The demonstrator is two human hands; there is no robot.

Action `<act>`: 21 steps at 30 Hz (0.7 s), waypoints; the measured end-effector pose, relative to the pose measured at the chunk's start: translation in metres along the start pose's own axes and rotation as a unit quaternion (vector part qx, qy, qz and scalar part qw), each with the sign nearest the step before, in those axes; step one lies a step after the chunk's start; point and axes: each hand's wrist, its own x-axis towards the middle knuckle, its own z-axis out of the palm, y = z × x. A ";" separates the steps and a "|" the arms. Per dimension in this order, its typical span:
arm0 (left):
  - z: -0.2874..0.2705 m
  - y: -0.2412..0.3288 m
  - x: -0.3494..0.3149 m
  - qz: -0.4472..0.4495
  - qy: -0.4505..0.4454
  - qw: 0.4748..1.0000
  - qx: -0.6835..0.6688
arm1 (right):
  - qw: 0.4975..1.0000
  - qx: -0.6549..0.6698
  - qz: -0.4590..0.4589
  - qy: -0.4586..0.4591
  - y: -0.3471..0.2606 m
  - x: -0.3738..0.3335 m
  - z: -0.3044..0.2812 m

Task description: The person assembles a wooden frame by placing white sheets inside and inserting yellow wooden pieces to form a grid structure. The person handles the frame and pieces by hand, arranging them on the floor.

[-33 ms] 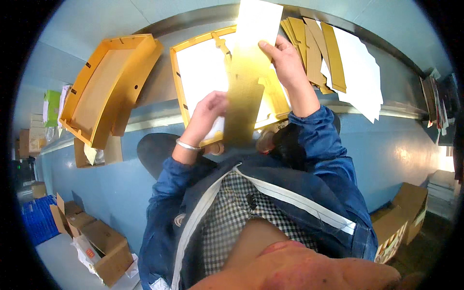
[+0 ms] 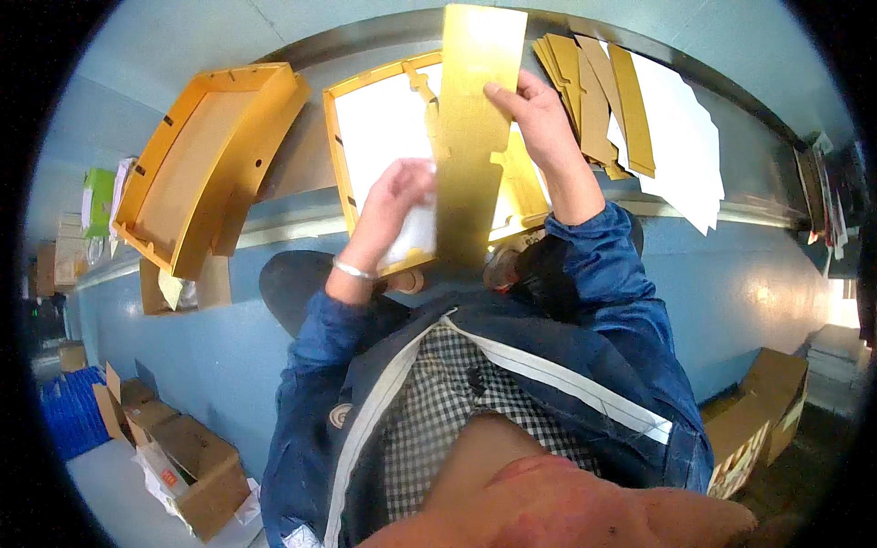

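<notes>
Upright before me stands a long yellow cardboard strip [image 2: 470, 137] with a notch in its right edge. My right hand [image 2: 548, 123] is closed on its right side, thumb on the near face. Curled at the strip's left edge is my left hand [image 2: 397, 196]; its fingertips are smeared and partly hidden, so whether it grips cannot be told. Behind the strip lies a shallow yellow-rimmed box [image 2: 334, 146] with a white sheet [image 2: 384, 119] inside and yellow cut pieces [image 2: 422, 87] on it. The strip hides part of the box.
At the left a yellow cardboard tray [image 2: 196, 151] rests tilted on the bench [image 2: 301, 169]. To the right lie several yellow and brown cardboard pieces [image 2: 598, 100] and fanned white sheets [image 2: 676, 128]. Open cartons stand low at left [image 2: 206, 493] and right [image 2: 758, 411].
The strip has turned a little and come slightly down, its glare fading at the top. My left hand has shifted slightly upward along its edge. My right hand keeps its hold.
</notes>
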 end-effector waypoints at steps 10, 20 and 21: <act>0.006 0.050 0.039 0.090 -0.063 0.965 -0.240 | 0.958 0.237 0.069 -0.146 -0.005 -0.015 0.002; 0.016 0.043 0.036 0.116 0.157 0.970 -0.145 | 0.956 -0.281 -0.087 0.011 -0.004 -0.023 0.017; 0.019 0.045 0.032 0.136 0.158 0.967 -0.148 | 0.901 -0.404 -0.155 0.030 -0.012 -0.034 0.021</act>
